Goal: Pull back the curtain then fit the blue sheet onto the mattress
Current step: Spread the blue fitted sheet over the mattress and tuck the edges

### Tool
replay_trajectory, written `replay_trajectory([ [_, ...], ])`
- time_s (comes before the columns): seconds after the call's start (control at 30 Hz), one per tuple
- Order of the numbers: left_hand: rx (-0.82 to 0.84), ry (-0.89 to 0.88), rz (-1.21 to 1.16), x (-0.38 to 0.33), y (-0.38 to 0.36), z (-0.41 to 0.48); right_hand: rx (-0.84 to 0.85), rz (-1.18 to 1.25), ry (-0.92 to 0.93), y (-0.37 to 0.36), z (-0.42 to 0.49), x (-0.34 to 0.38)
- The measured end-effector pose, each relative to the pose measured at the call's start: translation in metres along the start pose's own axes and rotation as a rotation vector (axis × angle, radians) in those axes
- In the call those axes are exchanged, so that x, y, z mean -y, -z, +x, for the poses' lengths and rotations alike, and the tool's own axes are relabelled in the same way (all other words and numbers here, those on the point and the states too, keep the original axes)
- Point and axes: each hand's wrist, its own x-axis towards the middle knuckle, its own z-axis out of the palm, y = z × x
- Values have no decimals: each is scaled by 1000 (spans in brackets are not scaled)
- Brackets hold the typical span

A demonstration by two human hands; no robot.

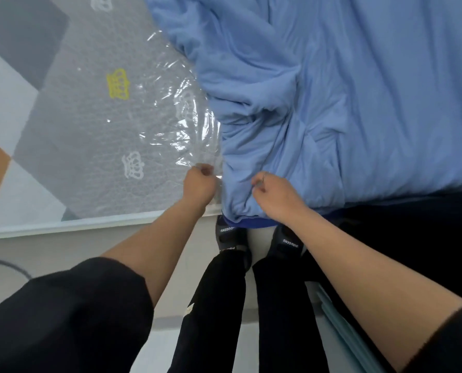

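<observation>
Sheet (332,90) lies bunched across upper right of frame, covering that side of mattress (89,130); the left side shows plastic (176,103). Right hand (274,196) pinches sheet at centre. Left hand (198,184) is curled at sheet's edge; can't tell what it holds.

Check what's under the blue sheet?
The blue sheet lies bunched over the plastic-wrapped mattress, bare on the left. A darker blue edge peeks out below; the rest underneath is covered.
</observation>
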Motion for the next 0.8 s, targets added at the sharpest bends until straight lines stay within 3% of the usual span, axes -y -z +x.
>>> replay_trajectory([
  [0.13,306,113,-250,-15,-15,6,-109,132,-113,-5,31,44],
  [0.2,388,82,-280,-18,-23,0,-153,242,-207,-11,41,52],
  [0.33,310,-93,-228,-10,-29,-14,-194,489,-261,-12,42,56],
  [0.43,312,-207,-126,2,-23,-27,-248,480,-221,-4,33,48],
  [0.5,298,-145,-213,5,-20,-29,-257,568,-242,0,24,40],
  [0.63,424,228,-690,-8,-10,-23,-119,1120,-384,13,8,34],
  [0.8,666,255,-673,-30,-17,-12,42,1302,-385,21,6,28],
])
